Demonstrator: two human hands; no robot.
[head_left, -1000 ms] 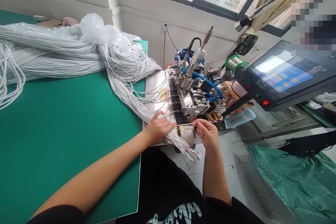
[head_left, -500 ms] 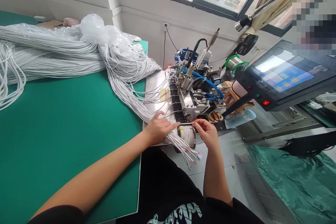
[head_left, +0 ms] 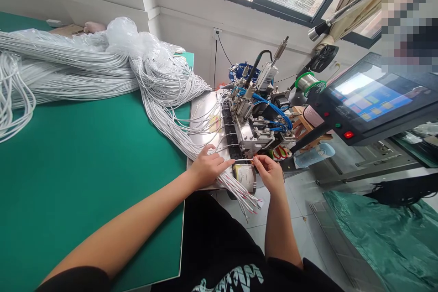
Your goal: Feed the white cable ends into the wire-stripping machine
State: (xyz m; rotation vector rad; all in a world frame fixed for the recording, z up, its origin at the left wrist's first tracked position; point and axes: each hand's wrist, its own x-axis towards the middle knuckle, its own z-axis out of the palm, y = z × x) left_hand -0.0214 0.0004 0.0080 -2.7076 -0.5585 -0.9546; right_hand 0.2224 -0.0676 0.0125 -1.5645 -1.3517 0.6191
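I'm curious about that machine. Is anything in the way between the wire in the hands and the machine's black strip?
Nothing visible. The wire, pinched by the right hand and pressed by the left hand, sits at the near end of the black strip. More wires lie under the left hand.

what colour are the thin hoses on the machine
The hoses are blue; the head view shows them best.

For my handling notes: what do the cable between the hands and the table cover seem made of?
Cable: probably plastic-jacketed, smooth matte white, held by left hand and right hand; the bundle droops limply. Table cover: likely rubber or vinyl mat, even matte green, thin cut edge.
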